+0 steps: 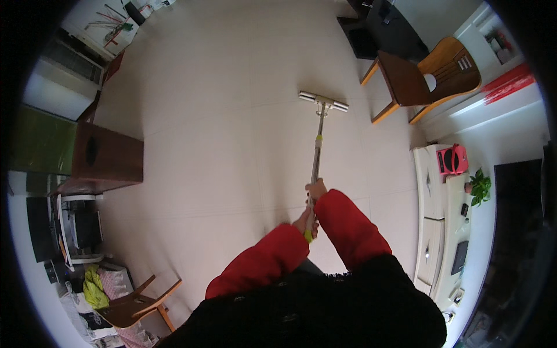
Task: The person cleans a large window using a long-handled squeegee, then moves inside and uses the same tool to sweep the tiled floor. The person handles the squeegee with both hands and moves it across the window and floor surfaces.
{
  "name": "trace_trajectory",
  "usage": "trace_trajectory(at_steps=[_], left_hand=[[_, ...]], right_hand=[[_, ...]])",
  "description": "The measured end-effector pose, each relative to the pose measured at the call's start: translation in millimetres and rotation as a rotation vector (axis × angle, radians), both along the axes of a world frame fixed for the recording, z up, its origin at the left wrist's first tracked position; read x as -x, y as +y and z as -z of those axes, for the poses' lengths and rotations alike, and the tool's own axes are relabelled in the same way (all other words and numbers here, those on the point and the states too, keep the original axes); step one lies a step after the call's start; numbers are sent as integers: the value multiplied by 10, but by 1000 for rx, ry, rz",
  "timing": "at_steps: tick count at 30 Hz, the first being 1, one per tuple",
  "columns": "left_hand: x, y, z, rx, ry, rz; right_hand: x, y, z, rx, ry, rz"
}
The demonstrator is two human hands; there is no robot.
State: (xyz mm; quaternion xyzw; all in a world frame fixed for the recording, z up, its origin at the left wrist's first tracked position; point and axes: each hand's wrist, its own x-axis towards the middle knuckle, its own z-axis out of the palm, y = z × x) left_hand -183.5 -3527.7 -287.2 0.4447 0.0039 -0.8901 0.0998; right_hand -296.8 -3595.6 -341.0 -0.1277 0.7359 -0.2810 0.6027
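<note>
Both of my hands are on the pole of a sponge mop with a roller head. My left hand (306,222) grips the lower end of the pole, just above its yellow-green tip. Farther up, my right hand (317,190) is wrapped around the same metal pole (316,158). The pole runs away from me, with another yellow-green collar partway along. At its far end the wide mop head (323,101) lies crosswise on the pale tiled floor (204,130). The sponge itself is hidden beneath the head.
A wooden chair (400,80) stands at the far right, near a black stand (359,39). Along the right wall runs a white cabinet (428,187) with a potted plant (480,188). At left are a brown cabinet (111,154) and another wooden chair (130,309).
</note>
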Motion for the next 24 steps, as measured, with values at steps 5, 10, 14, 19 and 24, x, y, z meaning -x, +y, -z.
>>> trace_trajectory(at_steps=[5, 10, 14, 19, 24], left_hand=[[506, -388, -125, 19, -62, 57], [1106, -1824, 1, 91, -1, 33], [1816, -3134, 224, 126, -21, 6], [2418, -4353, 613, 39, -37, -32], [1405, -4449, 423, -23, 13, -8]], right_hand=[[490, -385, -29, 7, -63, 43], [1134, -1827, 445, 67, 152, -78], [1833, -3201, 783, 120, 219, -93], [2500, -4426, 1198, 111, -56, 26], [1563, -4447, 1223, 156, 49, -80]])
